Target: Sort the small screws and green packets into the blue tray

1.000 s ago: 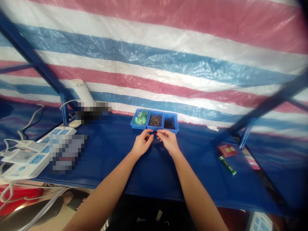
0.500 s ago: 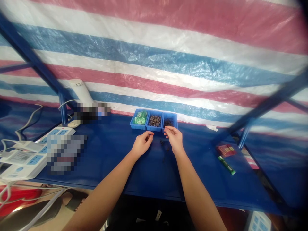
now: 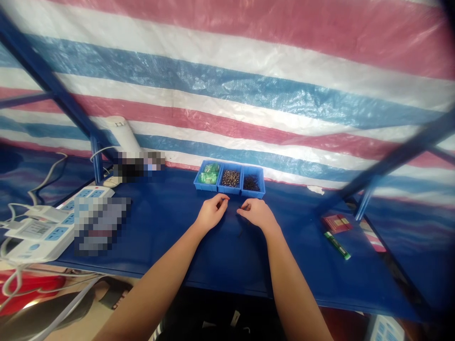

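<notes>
My left hand (image 3: 211, 211) rests low over the blue table (image 3: 227, 255) with its fingers curled and thumb against forefinger, pinching something too small to name. My right hand (image 3: 259, 213) lies just to its right, fingers bent down to the table top, where small dark parts (image 3: 241, 232) lie beside it. Just beyond both hands stand three joined blue bins: the left bin (image 3: 208, 174) holds green packets, the middle bin (image 3: 230, 178) brownish small parts, the right bin (image 3: 252, 183) dark small parts.
White power strips (image 3: 42, 227) with cables lie at the table's left end beside a white cylinder (image 3: 121, 132). A red packet (image 3: 336, 222) and a green stick (image 3: 337, 245) lie at the right. Blue frame posts stand at both sides; a striped tarp hangs behind.
My hands were together in front of the bins. My right hand then rose to the right bin and has come back down to the table; my left hand stayed nearly still.
</notes>
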A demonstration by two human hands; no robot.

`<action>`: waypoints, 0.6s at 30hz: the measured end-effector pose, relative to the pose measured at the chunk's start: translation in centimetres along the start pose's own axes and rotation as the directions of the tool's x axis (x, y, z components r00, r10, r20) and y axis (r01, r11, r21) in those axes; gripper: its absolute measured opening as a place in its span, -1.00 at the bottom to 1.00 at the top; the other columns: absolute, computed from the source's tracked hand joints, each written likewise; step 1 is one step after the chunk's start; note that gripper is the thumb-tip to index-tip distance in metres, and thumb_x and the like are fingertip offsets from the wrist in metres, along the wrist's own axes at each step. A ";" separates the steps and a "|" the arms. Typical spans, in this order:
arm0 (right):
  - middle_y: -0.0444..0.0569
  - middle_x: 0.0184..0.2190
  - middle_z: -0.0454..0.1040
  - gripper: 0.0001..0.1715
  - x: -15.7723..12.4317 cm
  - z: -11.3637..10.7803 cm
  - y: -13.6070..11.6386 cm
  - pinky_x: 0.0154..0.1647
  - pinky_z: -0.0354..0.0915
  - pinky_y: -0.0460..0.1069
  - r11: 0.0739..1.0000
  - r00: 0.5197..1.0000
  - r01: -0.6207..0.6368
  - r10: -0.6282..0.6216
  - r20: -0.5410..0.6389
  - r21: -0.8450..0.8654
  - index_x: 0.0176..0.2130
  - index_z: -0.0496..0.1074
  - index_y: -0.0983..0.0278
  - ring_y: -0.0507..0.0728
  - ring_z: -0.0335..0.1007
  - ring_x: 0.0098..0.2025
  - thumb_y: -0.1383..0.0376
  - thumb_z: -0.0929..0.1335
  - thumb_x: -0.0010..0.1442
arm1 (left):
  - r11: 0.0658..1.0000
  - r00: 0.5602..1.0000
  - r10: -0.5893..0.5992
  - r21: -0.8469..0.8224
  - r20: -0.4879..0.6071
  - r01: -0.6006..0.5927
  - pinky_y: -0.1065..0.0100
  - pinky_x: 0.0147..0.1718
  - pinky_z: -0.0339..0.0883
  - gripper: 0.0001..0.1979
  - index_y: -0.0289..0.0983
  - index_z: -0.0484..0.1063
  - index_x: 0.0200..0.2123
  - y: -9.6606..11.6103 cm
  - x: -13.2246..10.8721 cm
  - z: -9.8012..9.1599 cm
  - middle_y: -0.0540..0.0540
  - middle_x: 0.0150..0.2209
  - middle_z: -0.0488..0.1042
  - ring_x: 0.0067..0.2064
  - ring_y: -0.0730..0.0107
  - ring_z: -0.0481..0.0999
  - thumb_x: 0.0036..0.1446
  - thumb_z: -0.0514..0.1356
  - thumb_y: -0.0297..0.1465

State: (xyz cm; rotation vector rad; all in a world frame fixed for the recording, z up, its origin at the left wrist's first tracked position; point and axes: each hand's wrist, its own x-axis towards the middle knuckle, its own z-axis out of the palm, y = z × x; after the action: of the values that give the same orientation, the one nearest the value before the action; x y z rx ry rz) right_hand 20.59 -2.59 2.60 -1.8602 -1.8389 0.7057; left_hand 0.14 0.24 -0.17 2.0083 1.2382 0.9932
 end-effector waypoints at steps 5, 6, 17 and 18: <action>-0.09 -0.36 0.60 -0.90 0.1 0.4 0.0 -0.42 0.24 -0.07 1.000 0.999 0.010 -0.010 0.033 -0.029 -0.36 0.57 0.14 0.11 0.49 -0.38 0.23 0.41 0.11 | 1.000 1.000 -0.004 0.014 0.000 0.004 0.45 -0.44 0.30 -0.73 -0.22 0.47 -0.14 0.1 0.0 0.0 0.03 -0.51 0.43 -0.47 0.44 0.43 0.28 0.05 -0.24; -0.08 -0.34 0.60 -0.89 0.1 0.6 -0.1 -0.40 0.25 -0.07 0.999 1.000 0.004 -0.003 0.025 -0.036 -0.35 0.58 0.14 0.11 0.50 -0.36 0.23 0.39 0.12 | 1.000 1.000 -0.006 0.014 0.001 0.006 0.45 -0.44 0.29 -0.73 -0.22 0.47 -0.14 0.1 0.0 0.0 0.03 -0.51 0.43 -0.47 0.44 0.43 0.28 0.05 -0.24; -0.12 -0.38 0.57 -0.90 0.4 1.5 -0.4 -0.29 0.30 -0.09 0.997 0.997 0.075 -0.075 -0.027 0.004 -0.37 0.51 0.19 0.08 0.48 -0.32 0.34 0.36 0.10 | 0.999 1.000 -0.010 0.054 0.022 0.009 0.45 -0.45 0.25 -0.75 -0.21 0.47 -0.15 0.2 0.1 0.0 0.05 -0.52 0.43 -0.49 0.45 0.40 0.27 0.05 -0.26; -0.12 -0.38 0.57 -0.89 0.5 1.6 -0.4 -0.28 0.30 -0.09 0.996 0.996 0.087 -0.086 -0.037 0.009 -0.36 0.51 0.19 0.07 0.47 -0.32 0.35 0.35 0.11 | 0.998 1.000 -0.008 0.058 0.023 0.007 0.45 -0.45 0.25 -0.75 -0.21 0.48 -0.15 0.2 0.1 -0.1 0.05 -0.52 0.42 -0.48 0.46 0.40 0.27 0.05 -0.26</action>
State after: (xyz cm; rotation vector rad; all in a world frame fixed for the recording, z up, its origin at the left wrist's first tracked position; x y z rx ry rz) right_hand 19.28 -2.17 1.55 -1.7636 -1.8760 0.6457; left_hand 0.23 0.21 0.07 2.0521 1.2753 0.9374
